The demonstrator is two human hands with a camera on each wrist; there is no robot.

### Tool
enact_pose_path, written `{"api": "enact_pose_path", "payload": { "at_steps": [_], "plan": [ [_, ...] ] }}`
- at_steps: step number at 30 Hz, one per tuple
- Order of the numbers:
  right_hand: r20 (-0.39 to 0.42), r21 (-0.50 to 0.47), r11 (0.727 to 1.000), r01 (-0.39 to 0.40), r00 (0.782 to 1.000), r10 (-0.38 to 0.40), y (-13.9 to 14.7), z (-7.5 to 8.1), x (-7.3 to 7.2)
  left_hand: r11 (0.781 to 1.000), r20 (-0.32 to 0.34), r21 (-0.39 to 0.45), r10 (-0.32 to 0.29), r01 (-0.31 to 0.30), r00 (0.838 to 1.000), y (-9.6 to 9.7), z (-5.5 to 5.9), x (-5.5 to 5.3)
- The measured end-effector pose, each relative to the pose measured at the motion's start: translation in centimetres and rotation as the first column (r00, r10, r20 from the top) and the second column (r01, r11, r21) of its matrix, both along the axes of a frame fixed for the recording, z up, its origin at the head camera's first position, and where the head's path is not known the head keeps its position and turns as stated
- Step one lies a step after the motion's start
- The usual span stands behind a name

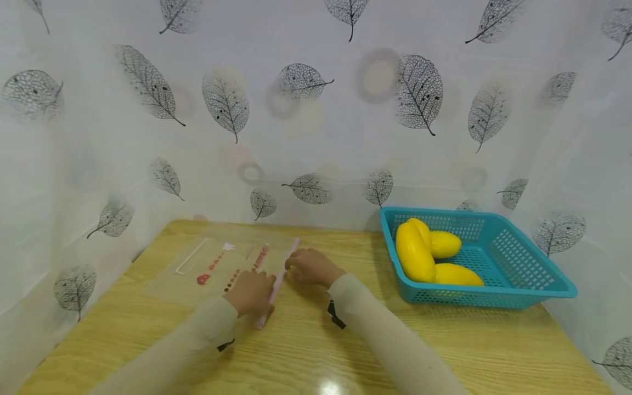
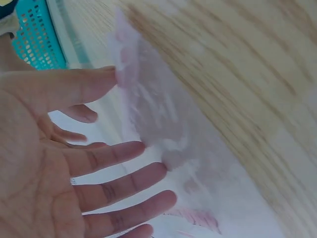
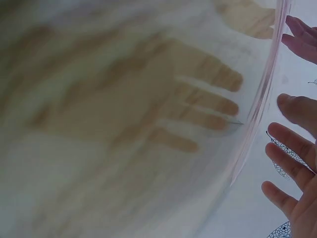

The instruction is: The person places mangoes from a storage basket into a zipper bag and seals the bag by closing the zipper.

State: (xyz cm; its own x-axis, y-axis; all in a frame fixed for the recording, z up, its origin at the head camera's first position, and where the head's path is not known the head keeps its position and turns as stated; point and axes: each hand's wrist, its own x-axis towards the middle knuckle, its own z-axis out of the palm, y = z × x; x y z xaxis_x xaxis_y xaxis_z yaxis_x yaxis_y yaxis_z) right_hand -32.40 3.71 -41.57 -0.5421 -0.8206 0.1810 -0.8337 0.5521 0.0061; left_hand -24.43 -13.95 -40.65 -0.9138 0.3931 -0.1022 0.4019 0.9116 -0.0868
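Note:
A clear plastic bag (image 1: 190, 285) with red, brown and white prints lies flat on the wooden table, a pink strip (image 1: 279, 280) running along its right edge. Over the lower half of this strip is my left hand (image 1: 252, 293). In the left wrist view, the left thumb (image 2: 101, 82) touches the pink edge while the long fingers (image 2: 133, 183) lie almost straight against the film. My right hand (image 1: 312, 267) is beside the strip's upper half. Its fingers (image 3: 292, 161) appear spread and slightly bent in the right wrist view, with a small gap to the strip.
At the right of the wooden table (image 1: 340, 351) stands a teal plastic basket (image 1: 474, 299). It holds several yellow mango-shaped fruits (image 1: 415, 252) on its left side. Behind the table hangs a white curtain (image 1: 316, 142) printed with dark leaves.

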Motion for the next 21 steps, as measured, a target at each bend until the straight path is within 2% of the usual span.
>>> {"api": "enact_pose_path", "payload": {
  "at_steps": [3,7,12,16,21],
  "plan": [
    [-0.009,-0.008,1.0,-0.026,1.0,0.026,-0.1,-0.1,0.0,1.0,0.002,-0.024,-0.014,0.014,1.0,0.1,0.0,0.4],
    [-0.003,0.0,0.999,-0.04,0.999,0.04,-0.2,-0.1,0.0,1.0,0.021,-0.016,-0.021,0.021,1.0,0.4,0.3,1.0],
    [0.019,0.038,0.999,-0.021,1.0,0.02,-0.5,-0.1,-0.1,0.999,0.071,-0.034,-0.017,0.02,0.997,0.8,1.1,1.9],
    [0.017,0.076,0.997,-0.017,1.0,0.016,-0.6,-0.1,-0.1,1.0,0.105,-0.014,-0.013,0.014,0.994,1.0,1.7,2.5],
    [0.01,0.113,0.994,-0.011,1.0,0.01,-0.8,-0.2,-0.2,1.0,0.108,-0.01,-0.016,0.017,0.994,1.0,2.1,3.0]
  ]
}}
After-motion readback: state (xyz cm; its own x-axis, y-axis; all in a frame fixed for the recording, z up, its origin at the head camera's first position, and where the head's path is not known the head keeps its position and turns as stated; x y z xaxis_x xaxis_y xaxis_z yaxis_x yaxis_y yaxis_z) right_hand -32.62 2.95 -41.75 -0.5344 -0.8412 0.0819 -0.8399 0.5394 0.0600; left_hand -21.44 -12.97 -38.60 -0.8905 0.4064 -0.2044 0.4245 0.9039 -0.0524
